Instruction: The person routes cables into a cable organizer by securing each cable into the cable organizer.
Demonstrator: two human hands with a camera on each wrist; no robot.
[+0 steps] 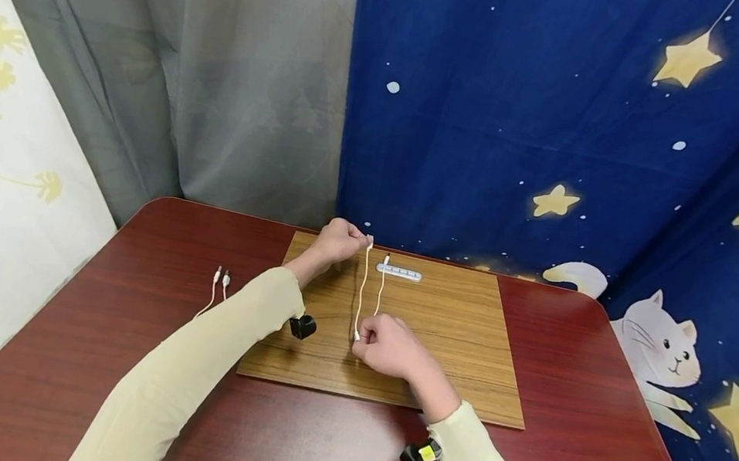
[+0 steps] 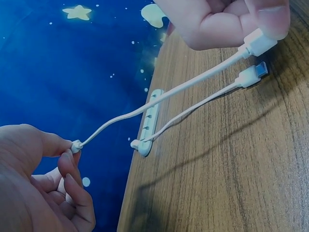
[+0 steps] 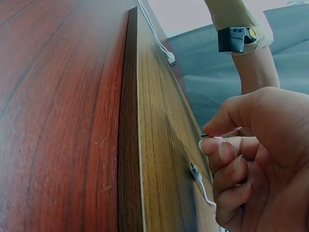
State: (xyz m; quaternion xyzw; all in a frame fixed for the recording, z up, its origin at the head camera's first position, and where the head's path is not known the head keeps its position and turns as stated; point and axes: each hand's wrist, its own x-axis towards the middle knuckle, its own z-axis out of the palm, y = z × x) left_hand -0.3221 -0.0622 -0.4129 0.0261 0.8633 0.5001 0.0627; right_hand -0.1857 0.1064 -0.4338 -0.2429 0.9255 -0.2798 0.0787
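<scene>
A short white charging cable (image 1: 362, 292) is stretched between both hands above the wooden board (image 1: 453, 343). At the far end, my left hand (image 1: 340, 241) pinches its small white connector (image 2: 76, 146) between thumb and fingertips. Nearer, my right hand (image 1: 396, 349) pinches the other, larger white plug (image 2: 260, 42). A pale slotted cable clip (image 1: 406, 274) lies near the board's far edge. Another white cable (image 2: 188, 112) sits in the clip's end slot, its USB plug (image 2: 249, 76) lying toward the right hand. The held cable hangs above the clip, apart from it.
Two more white cable plugs (image 1: 221, 277) lie on the red-brown table (image 1: 147, 271) left of the board, partly hidden by the left sleeve. Grey (image 1: 257, 75) and blue star-patterned curtains (image 1: 482, 121) hang behind the table. Each wrist carries a black camera (image 1: 303, 326).
</scene>
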